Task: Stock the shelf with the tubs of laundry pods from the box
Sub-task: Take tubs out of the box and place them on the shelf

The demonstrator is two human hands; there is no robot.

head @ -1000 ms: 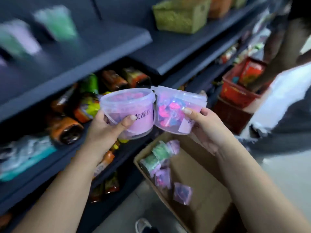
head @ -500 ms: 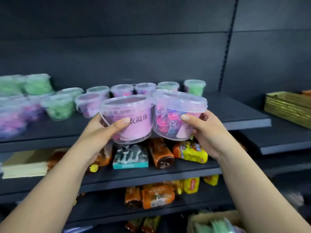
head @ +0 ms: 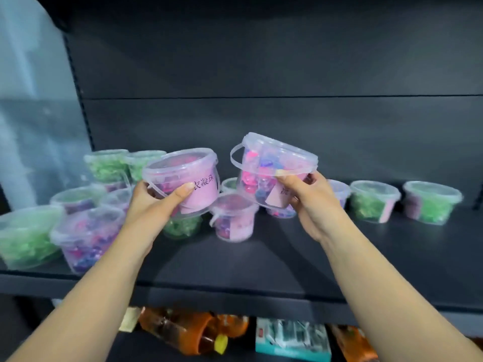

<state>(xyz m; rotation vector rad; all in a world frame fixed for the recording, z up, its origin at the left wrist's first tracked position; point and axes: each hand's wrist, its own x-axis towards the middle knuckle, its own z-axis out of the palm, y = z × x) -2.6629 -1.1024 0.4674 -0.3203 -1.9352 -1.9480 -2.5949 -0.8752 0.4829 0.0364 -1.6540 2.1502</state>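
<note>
Left hand [head: 154, 205] fingers [head: 183, 191] curled round pink tub [head: 188, 178], centre frame, above shelf [head: 287, 257] | right hand [head: 308, 202] grips tilted tub [head: 271, 165] beside it | level it, set both on bare front patch, clear of stocked tubs [head: 232, 220].

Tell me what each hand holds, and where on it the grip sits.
The left hand grips the pink-labelled tub by its side wall, thumb on the label. The right hand grips the tilted tub by its lower side wall, thumb in front.
</note>
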